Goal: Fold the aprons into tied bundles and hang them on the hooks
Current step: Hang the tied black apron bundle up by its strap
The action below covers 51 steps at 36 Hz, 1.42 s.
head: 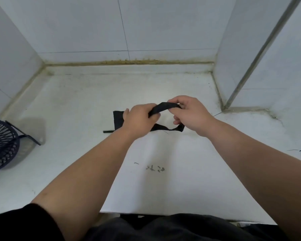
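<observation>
On the white counter [163, 180], mid-surface: black folded apron [118, 120], largely covered by the left hand [139, 119]. From it, a strap [163, 106] arched between the two hands, raised off the surface — long axis left to right, loop open beneath. Left fingers curled round the strap's left end; right hand [191, 113] pinching the right end, wrist cocked inward. Probably mid-tie — next, likely threading an end through the loop, right hand nearer the loose tail.

**Both hands hold, arms stretched forward**

Your bare left forearm [94, 164] and right forearm [250, 153] reach forward, with the wrists near each other. Your left hand [139, 119], back up, curls around the black strap [163, 108]. Your right hand [192, 113] pinches the same strap with its thumb and fingers.
</observation>
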Available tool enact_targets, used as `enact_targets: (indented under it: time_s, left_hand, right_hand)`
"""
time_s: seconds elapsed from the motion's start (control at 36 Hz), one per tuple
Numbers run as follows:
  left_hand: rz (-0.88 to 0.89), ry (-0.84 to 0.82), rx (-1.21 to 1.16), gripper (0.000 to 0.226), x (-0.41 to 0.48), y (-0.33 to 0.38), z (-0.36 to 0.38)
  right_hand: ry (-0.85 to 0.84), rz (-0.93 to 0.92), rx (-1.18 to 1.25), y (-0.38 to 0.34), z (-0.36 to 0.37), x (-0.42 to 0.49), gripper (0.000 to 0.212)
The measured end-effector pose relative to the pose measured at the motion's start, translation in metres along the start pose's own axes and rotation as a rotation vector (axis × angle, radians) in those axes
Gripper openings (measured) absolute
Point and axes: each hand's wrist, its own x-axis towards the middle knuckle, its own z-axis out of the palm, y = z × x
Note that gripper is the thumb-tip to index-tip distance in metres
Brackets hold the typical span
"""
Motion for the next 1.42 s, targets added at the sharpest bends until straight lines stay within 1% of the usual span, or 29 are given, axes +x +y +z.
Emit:
enact_targets:
  time_s: [0.03,0.08,0.14,0.17,0.22,0.28,0.33,0.39,0.42,0.53,0.64,0.69,0.75,0.81,0.86,0.92,0.97,1.06,1.17,1.25,1.33,1.42]
  left_hand:
    - [-0.022,0.056,-0.105,0.014,0.000,0.007,0.000]
    - [-0.131,0.162,-0.386,0.016,0.000,0.015,-0.002]
    - [-0.218,0.264,-0.613,0.015,-0.003,0.021,-0.004]
    - [-0.245,0.290,-0.698,0.015,-0.005,0.022,-0.006]
    - [-0.298,0.320,-0.858,0.018,-0.010,0.023,-0.011]
    - [-0.336,0.331,-0.961,0.019,-0.015,0.024,-0.015]
    - [-0.337,0.308,-0.986,0.016,-0.020,0.028,-0.020]
    - [-0.300,0.261,-0.989,0.015,-0.025,0.036,-0.025]
    - [-0.286,0.231,-1.000,0.016,-0.026,0.040,-0.027]
    - [-0.224,0.146,-1.002,0.027,-0.036,0.062,-0.035]
    - [-0.160,0.069,-0.969,0.037,-0.049,0.085,-0.040]
    - [-0.136,0.062,-0.958,0.038,-0.053,0.096,-0.042]
    - [-0.105,0.050,-0.944,0.035,-0.056,0.111,-0.045]
    - [-0.061,0.021,-0.936,0.031,-0.061,0.129,-0.048]
    - [-0.041,-0.009,-0.945,0.032,-0.067,0.149,-0.048]
    - [-0.012,-0.028,-0.943,0.040,-0.073,0.164,-0.046]
    - [0.092,-0.019,-0.874,0.043,-0.079,0.182,-0.044]
    - [0.260,0.035,-0.820,0.035,-0.085,0.216,-0.040]
    - [0.346,0.087,-0.859,0.028,-0.086,0.267,-0.035]
    - [0.426,0.090,-0.826,0.026,-0.086,0.309,-0.026]
    - [0.456,0.078,-0.834,0.023,-0.082,0.352,-0.012]
    - [0.469,0.096,-0.894,0.014,-0.080,0.403,0.002]
  right_hand:
    - [0.039,-0.002,0.007,0.003,-0.007,-0.003,0.013]
    - [0.148,-0.003,-0.021,0.010,-0.021,-0.004,0.016]
    - [0.239,0.046,-0.016,0.017,-0.036,-0.005,0.017]
    - [0.267,0.109,0.065,0.019,-0.042,-0.004,0.017]
    - [0.282,0.257,0.331,0.017,-0.050,-0.006,0.016]
    - [0.289,0.324,0.562,0.013,-0.056,-0.011,0.019]
    - [0.303,0.318,0.738,0.008,-0.061,-0.017,0.023]
    - [0.313,0.312,0.852,-0.001,-0.064,-0.024,0.027]
    - [0.313,0.309,0.858,-0.007,-0.065,-0.026,0.030]
    - [0.308,0.219,0.662,-0.034,-0.067,-0.047,0.035]
    - [0.328,0.104,0.538,-0.058,-0.077,-0.078,0.028]
    - [0.320,0.059,0.523,-0.065,-0.082,-0.087,0.025]
    - [0.347,0.021,0.508,-0.073,-0.088,-0.099,0.023]
    - [0.401,-0.022,0.495,-0.080,-0.094,-0.114,0.017]
    - [0.475,-0.053,0.415,-0.083,-0.101,-0.127,0.013]
    - [0.543,-0.071,0.276,-0.081,-0.108,-0.136,0.024]
    - [0.605,-0.120,0.156,-0.081,-0.121,-0.149,0.032]
    - [0.665,-0.179,0.090,-0.083,-0.152,-0.167,0.033]
    - [0.743,-0.227,0.035,-0.086,-0.196,-0.187,0.031]
    - [0.794,-0.229,0.023,-0.088,-0.235,-0.204,0.029]
    - [0.832,-0.224,0.016,-0.090,-0.278,-0.219,0.024]
    - [0.866,-0.209,0.027,-0.093,-0.329,-0.233,0.032]
